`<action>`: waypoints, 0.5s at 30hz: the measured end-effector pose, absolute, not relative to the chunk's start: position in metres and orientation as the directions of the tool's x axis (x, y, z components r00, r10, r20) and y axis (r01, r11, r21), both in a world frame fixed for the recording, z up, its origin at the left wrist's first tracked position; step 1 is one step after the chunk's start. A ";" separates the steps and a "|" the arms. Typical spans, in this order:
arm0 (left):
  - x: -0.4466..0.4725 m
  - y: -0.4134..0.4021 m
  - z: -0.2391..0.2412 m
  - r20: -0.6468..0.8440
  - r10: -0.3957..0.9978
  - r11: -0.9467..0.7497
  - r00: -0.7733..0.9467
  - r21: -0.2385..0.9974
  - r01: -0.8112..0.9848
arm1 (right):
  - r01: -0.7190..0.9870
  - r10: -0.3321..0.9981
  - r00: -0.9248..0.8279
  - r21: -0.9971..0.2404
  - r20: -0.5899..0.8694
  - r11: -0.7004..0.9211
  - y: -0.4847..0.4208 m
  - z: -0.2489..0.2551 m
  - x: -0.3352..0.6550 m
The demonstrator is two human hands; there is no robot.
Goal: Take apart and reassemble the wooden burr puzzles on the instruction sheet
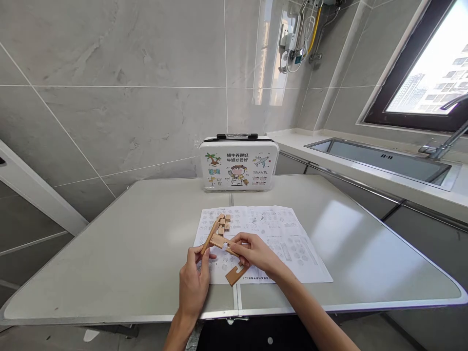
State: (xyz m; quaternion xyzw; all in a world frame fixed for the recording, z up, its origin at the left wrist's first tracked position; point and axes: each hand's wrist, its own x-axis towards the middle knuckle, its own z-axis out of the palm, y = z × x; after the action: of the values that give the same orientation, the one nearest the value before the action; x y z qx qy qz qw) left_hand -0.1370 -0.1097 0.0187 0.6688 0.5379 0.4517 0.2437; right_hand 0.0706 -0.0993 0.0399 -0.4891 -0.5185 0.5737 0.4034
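Observation:
My left hand (193,278) pinches the lower end of a narrow wooden strip (211,235), which slants up over the paper. My right hand (256,251) grips a flat wooden piece with a notch (218,240); its left end meets or overlaps the strip. A second notched wooden piece (235,276) shows just below my right fingers, and whether they touch it I cannot tell. Several small wooden blocks (227,223) stand close together behind the strip, partly hidden by it. Under all this lies a white printed sheet (303,258) covered in small diagrams.
A white cartoon-printed case (239,165) with a black handle stands upright at the table's back edge. The light folding table (120,253) has a seam down its middle. To the right is a counter with a sink (383,158) and faucet (444,144); a tiled wall rises behind.

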 end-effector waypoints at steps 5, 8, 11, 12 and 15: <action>-0.137 -0.109 0.018 0.349 0.935 -0.330 0.064 0.786 0.524 | 0.109 0.973 -0.147 -0.981 -0.176 -0.161 -0.103 0.043 0.071; -0.137 -0.108 0.018 0.361 0.928 -0.355 0.095 0.771 0.528 | 0.145 0.978 -0.133 -0.979 -0.162 -0.142 -0.106 0.046 0.070; -0.138 -0.108 0.019 0.361 0.927 -0.359 0.103 0.772 0.524 | 0.173 0.978 -0.169 -0.981 -0.120 -0.090 -0.109 0.051 0.071; -0.138 -0.108 0.018 0.359 0.927 -0.358 0.104 0.774 0.522 | 0.185 0.977 -0.180 -0.979 -0.116 -0.082 -0.110 0.052 0.072; -0.138 -0.108 0.018 0.340 0.933 -0.351 0.121 0.779 0.519 | 0.216 0.973 -0.192 -0.973 -0.130 -0.088 -0.112 0.054 0.077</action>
State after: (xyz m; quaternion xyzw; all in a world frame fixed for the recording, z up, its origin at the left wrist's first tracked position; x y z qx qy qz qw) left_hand -0.1381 -0.1084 0.0177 0.7069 0.5134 0.4194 0.2468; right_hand 0.0769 -0.1118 0.0545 -0.5216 -0.5695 0.5213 0.3631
